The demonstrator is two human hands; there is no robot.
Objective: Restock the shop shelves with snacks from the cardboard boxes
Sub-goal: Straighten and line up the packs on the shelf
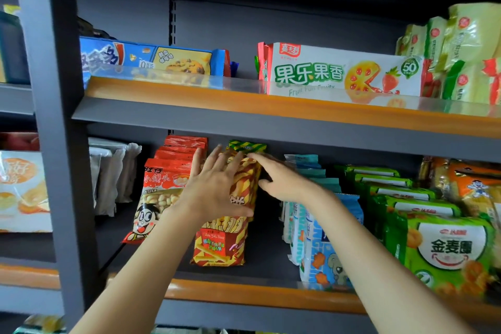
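Standing upright in the middle of the lower shelf point(271, 260): the row of red-and-yellow stick-snack bags point(222, 244), front bag facing out, more bags behind it toward the back wall. Pressed flat on the upper bags of this row by the left hand point(217, 190), fingers point(214, 157) straight and spread wide, thumb under at 4 o'clock, nothing gripped. Touched on the top edge at 1 o'clock by the right hand point(282, 179), fingers stretched out and relaxed, thumb apart; holding nothing as far as can be seen. Looks like pushing and straightening of bags already put in place.

At 9 o'clock of this row, just beside and touching the left hand: red bags of small round biscuits point(160, 192), one line deep. Further at 9 o'clock, grey-white packs point(113, 173). At 3 o'clock, after a gap, blue-white packs point(322, 241), then green packs point(444, 249), then orange bags point(471, 184) at the far edge.

At 12 o'clock, on the upper shelf point(244, 100): blue cookie packs point(151, 58), a white fruit-biscuit box point(344, 70), yellow-green packs point(461, 43), with bare space between the first two.

Judged progress: well along for these shelves, most rows filled. Still left, probably: the gaps beside the stick snacks and on the upper shelf. No cardboard box in view, so remaining stock cannot be told.
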